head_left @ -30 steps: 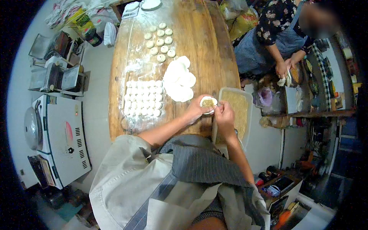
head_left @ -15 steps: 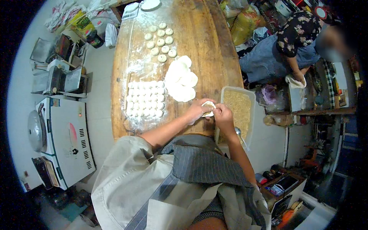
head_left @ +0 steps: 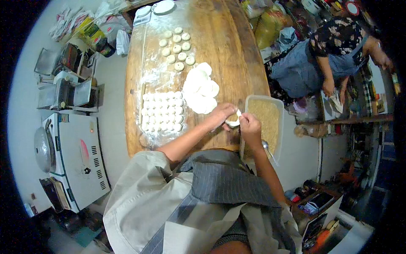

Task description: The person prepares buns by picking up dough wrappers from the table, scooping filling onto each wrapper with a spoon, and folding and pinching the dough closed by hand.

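Observation:
A round dough wrapper (head_left: 232, 123) with brownish filling in its middle sits between my two hands near the table's front edge. My left hand (head_left: 222, 115) cups it from the left, fingers curled around its side. My right hand (head_left: 251, 125) pinches the wrapper's right edge, pulling up a bit of dough. Just beyond my left hand lies an overlapping pile of flat white wrappers (head_left: 198, 86). To the right stands a clear plastic tub (head_left: 281, 106) of filling (head_left: 263, 116), with a metal spoon (head_left: 265, 146) resting in it.
Small dough pieces (head_left: 163, 112) sit in rows on the floured wooden table (head_left: 230, 51). Several filled buns (head_left: 182, 56) stand farther back, before a white plate (head_left: 164, 7) and a scale (head_left: 143, 12). Another person (head_left: 327, 59) works at a counter on the right.
My fingers have shifted around the wrapper, and its edge is now pulled up on the right. The other person has straightened and moved a cloth-like white item lower on the counter.

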The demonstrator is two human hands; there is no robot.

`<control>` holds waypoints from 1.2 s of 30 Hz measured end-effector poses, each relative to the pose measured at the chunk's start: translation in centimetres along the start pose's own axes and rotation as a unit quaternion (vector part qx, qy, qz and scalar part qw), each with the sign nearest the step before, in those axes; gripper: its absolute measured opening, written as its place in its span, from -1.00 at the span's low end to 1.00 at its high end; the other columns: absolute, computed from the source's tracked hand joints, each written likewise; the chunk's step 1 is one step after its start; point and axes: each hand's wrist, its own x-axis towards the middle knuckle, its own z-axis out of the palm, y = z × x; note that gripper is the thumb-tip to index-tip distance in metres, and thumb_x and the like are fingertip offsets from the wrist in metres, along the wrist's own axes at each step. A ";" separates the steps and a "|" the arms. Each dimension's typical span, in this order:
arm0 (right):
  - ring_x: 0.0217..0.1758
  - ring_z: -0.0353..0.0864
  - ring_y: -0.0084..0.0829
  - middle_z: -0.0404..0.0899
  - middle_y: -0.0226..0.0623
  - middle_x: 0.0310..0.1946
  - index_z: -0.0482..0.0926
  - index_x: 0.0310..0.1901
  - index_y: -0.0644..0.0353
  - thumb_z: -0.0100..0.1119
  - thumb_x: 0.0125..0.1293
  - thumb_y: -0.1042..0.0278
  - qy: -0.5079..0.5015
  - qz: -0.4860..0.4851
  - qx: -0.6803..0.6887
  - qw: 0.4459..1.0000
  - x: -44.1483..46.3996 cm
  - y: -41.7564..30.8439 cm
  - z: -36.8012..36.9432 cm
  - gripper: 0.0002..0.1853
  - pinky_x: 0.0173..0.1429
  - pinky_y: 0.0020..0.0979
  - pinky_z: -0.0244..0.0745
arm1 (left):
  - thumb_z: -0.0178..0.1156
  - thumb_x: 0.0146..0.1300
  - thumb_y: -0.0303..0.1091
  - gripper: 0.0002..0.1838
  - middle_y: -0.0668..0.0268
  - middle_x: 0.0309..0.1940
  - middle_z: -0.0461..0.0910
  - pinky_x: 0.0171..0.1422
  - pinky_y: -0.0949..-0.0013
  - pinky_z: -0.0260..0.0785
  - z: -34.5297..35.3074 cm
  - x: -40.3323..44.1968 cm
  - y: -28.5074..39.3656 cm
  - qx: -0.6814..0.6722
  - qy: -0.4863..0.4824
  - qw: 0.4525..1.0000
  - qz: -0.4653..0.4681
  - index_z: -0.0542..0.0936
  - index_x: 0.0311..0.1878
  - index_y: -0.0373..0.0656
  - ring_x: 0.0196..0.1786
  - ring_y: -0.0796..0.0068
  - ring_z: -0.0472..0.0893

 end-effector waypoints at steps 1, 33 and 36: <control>-0.45 0.51 -0.25 0.50 -0.13 -0.53 0.55 -0.32 0.33 0.15 0.22 0.37 0.024 -0.003 -0.013 1.000 0.1 -0.8 -0.3 -0.83 -0.30 -0.28 0.40 | 0.05 0.35 -0.13 -0.60 0.18 -0.18 0.54 -0.29 0.34 0.61 0.6 -0.4 0.3 0.002 -0.003 1.000 -0.004 0.48 0.03 -0.31 -0.25 0.38 0.62; -0.28 0.54 0.00 0.53 0.01 -0.35 0.56 -0.25 0.32 0.15 0.21 0.47 -0.012 -0.091 -0.113 0.989 -1.7 0.0 -0.4 -0.88 -0.22 -0.18 0.44 | -0.01 0.31 -0.30 -0.63 0.26 -0.18 0.60 -0.33 0.43 0.53 2.2 -1.1 -2.5 0.083 0.049 0.992 0.078 0.55 0.10 -0.27 -0.19 0.49 0.59; -0.27 0.54 0.02 0.53 0.02 -0.36 0.55 -0.28 0.32 0.13 0.22 0.48 0.028 -0.113 -0.099 0.988 -1.8 0.2 0.2 -0.90 -0.20 -0.16 0.44 | -0.07 0.28 -0.28 -0.58 0.24 -0.15 0.59 -0.36 0.42 0.53 0.9 0.0 -3.1 0.030 -0.040 0.998 0.035 0.53 0.12 -0.28 -0.18 0.45 0.59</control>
